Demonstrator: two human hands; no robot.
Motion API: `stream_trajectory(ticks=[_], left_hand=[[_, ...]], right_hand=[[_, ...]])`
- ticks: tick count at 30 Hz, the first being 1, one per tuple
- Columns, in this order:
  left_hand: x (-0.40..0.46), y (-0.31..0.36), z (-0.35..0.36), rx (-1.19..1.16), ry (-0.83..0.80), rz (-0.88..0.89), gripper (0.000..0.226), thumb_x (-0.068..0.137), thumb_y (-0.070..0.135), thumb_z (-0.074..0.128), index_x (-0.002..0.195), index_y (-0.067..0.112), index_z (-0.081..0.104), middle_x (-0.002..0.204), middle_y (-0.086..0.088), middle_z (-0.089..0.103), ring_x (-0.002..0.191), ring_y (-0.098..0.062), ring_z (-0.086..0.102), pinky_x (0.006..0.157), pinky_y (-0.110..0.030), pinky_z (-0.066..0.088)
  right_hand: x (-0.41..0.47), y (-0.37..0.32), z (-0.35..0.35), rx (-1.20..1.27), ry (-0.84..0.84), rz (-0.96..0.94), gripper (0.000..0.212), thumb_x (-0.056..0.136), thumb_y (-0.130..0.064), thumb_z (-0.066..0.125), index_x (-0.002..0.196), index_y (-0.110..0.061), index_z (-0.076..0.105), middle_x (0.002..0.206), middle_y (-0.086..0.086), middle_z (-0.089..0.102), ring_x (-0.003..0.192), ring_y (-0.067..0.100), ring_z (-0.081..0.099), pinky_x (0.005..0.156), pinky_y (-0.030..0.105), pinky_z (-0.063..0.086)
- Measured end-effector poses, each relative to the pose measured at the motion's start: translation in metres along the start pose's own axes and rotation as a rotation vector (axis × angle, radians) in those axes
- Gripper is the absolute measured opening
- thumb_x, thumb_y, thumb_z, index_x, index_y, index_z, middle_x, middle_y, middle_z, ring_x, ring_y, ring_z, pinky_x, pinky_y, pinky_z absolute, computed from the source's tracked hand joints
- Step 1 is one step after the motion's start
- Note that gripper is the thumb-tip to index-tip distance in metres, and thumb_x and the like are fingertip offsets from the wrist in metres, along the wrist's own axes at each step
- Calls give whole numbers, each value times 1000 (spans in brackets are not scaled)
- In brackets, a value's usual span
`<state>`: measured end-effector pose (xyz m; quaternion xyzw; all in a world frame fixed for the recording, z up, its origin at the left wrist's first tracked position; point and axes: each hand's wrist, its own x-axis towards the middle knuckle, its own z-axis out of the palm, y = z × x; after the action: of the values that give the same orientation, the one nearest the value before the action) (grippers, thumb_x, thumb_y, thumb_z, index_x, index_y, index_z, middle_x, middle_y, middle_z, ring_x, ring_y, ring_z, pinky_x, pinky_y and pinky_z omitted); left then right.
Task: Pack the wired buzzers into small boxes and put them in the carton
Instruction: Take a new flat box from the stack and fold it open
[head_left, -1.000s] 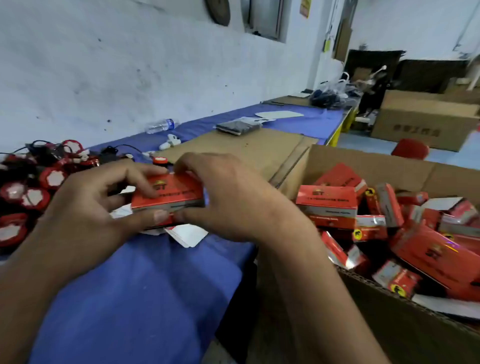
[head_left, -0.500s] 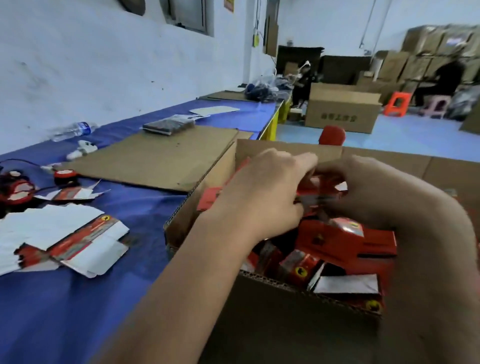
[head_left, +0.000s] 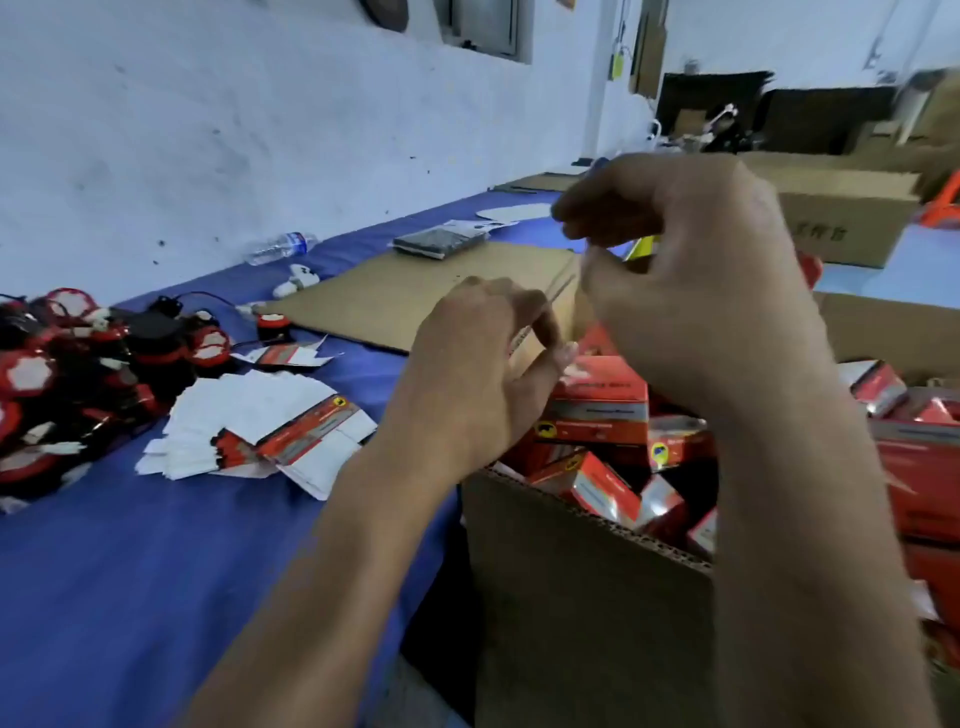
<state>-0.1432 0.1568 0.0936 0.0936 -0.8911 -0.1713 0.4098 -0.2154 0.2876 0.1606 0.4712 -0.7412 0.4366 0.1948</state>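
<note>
Two hands are in view, the left hand and the right hand. One open carton holds a heap of red small boxes, at least eight of them countable and more hidden or blurred. One pile of wired buzzers lies on the table, too tangled to count, with a single buzzer apart from it. One stack of flat box blanks, one water bottle, one dark packet, one closed carton behind
</note>
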Motion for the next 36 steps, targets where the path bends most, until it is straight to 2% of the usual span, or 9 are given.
stream_trajectory(ticks=[2, 5, 8, 12, 16, 25, 30, 32, 36], left_hand=[[-24, -24, -11, 17, 128, -108, 24, 80, 12, 69, 79, 32, 55, 72, 8, 63, 76, -16, 57, 68, -34, 44], [-60, -70, -16, -181, 130, -433, 17, 89, -18, 59, 106, -18, 61, 72, 19, 73, 79, 4, 70, 70, -10, 47], [-89, -119, -23, -80, 216, -761, 33, 90, -8, 61, 68, 17, 58, 70, -4, 69, 79, -29, 70, 64, -30, 49], [-108, -167, -25, -91, 365, -1106, 10, 86, 2, 64, 90, 9, 68, 86, 2, 67, 92, -26, 63, 62, -15, 40], [-105, -178, -20, -152, 379, -1142, 25, 79, -6, 53, 93, 14, 60, 104, -9, 69, 101, -30, 64, 90, -40, 54], [-107, -191, -14, -157, 489, -1176, 11, 90, 7, 58, 99, 12, 61, 109, -6, 68, 104, -28, 61, 84, -33, 45], [-100, -189, -22, -162, 538, -1182, 15, 99, 27, 55, 100, 13, 61, 113, -8, 66, 101, -28, 62, 81, -35, 45], [-98, -188, -32, -251, 609, -1188, 29, 104, 35, 50, 107, 9, 63, 115, -11, 68, 106, -31, 64, 87, -37, 50], [-111, -189, -77, -989, 848, -1198, 62, 108, 55, 36, 119, 3, 68, 110, -20, 76, 91, -31, 76, 71, -36, 64]], right_hand=[[-5, -34, 47, 200, 8, -73, 31, 80, -2, 59, 95, -23, 76, 85, -12, 72, 86, 4, 68, 73, 31, 57], [-12, -57, 119, 371, -108, -61, 23, 78, -5, 60, 86, -20, 75, 76, -8, 72, 76, 12, 68, 69, 38, 56], [-17, -47, 200, 303, -291, 131, 22, 80, -8, 58, 87, -20, 74, 75, -2, 71, 76, 22, 66, 68, 38, 55], [-35, -17, 285, -17, -489, 184, 26, 93, -28, 62, 115, -15, 67, 117, 10, 69, 117, 31, 58, 91, 41, 51], [-48, -5, 327, -102, -759, 110, 54, 97, -32, 57, 143, -8, 45, 152, 14, 43, 145, 31, 34, 114, 42, 36], [-43, -19, 321, -238, -796, -214, 26, 92, -6, 52, 109, -15, 69, 107, 7, 72, 98, 29, 67, 72, 35, 49], [-38, -31, 314, -245, -538, 35, 11, 87, -5, 56, 87, -16, 59, 94, 9, 71, 81, 30, 64, 62, 35, 43], [-38, -32, 316, -226, -315, 31, 19, 86, -7, 58, 96, -18, 68, 97, 6, 73, 93, 30, 64, 78, 38, 48], [-46, -50, 317, 173, -45, -110, 35, 77, -5, 60, 98, -23, 81, 106, -5, 76, 115, 27, 54, 101, 46, 38]])
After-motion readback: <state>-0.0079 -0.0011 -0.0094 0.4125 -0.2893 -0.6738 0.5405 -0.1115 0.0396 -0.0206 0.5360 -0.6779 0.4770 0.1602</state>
